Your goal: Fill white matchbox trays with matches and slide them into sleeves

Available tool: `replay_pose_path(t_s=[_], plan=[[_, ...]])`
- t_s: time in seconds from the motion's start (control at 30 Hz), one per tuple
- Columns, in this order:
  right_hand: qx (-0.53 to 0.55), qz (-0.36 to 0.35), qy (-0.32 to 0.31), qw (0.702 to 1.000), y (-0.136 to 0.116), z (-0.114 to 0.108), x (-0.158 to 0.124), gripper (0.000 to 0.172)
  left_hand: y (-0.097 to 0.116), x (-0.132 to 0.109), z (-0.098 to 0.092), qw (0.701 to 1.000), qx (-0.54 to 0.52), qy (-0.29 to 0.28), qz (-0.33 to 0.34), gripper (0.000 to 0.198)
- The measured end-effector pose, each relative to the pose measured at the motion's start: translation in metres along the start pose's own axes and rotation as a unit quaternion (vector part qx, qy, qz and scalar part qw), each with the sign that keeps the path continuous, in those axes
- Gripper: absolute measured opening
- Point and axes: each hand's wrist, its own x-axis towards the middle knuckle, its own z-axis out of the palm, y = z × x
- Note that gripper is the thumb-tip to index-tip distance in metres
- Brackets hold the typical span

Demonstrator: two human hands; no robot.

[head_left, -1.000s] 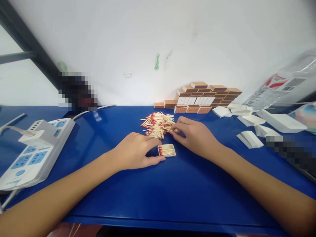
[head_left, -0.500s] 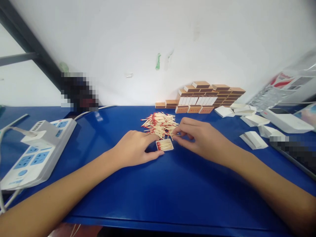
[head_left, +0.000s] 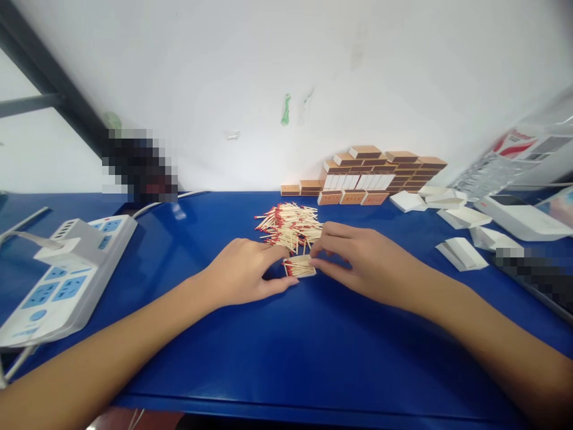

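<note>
A small matchbox tray (head_left: pixel 305 276) lies on the blue table with red-headed matches (head_left: pixel 297 267) in it, heads toward the left. My left hand (head_left: pixel 242 272) holds the tray's left end, thumb at the front corner and fingers behind. At the right end, my right hand (head_left: pixel 364 261) has thumb and forefinger pinched on a match laid over the tray; the fingertips hide its end. Just behind the tray is a loose pile of matches (head_left: pixel 290 222).
Matchboxes (head_left: pixel 358 179) are stacked against the wall. Folded white paper pieces (head_left: pixel 461 253), a white device (head_left: pixel 521 218) and a plastic bottle (head_left: pixel 496 158) are at the right. A power strip (head_left: pixel 96 280) with cables is at the left.
My right hand has brought a match from the pile's near edge down to the tray's right end. My left hand has stayed at the tray.
</note>
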Motion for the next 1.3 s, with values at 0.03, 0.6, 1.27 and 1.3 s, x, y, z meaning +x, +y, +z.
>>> replay_pose_path(t_s=[0.03, 0.6, 1.27, 1.3], plan=[[0.003, 0.008, -0.012, 1.000, 0.001, -0.001, -0.001, 0.009, 0.000, 0.000, 0.000, 1.000, 0.000, 0.000, 0.001, 0.037], [0.045, 0.010, -0.051, 0.998, -0.001, 0.002, 0.001, 0.011, 0.001, 0.000, -0.001, 1.000, 0.002, 0.002, 0.020, 0.036], [0.031, 0.029, -0.028, 0.999, -0.008, 0.011, 0.003, 0.011, 0.002, 0.000, -0.002, 1.000, 0.005, -0.007, 0.026, 0.036], [0.033, 0.029, -0.027, 0.999, -0.008, 0.011, 0.003, 0.011, 0.002, 0.000, -0.003, 1.000, 0.006, -0.011, 0.022, 0.036]])
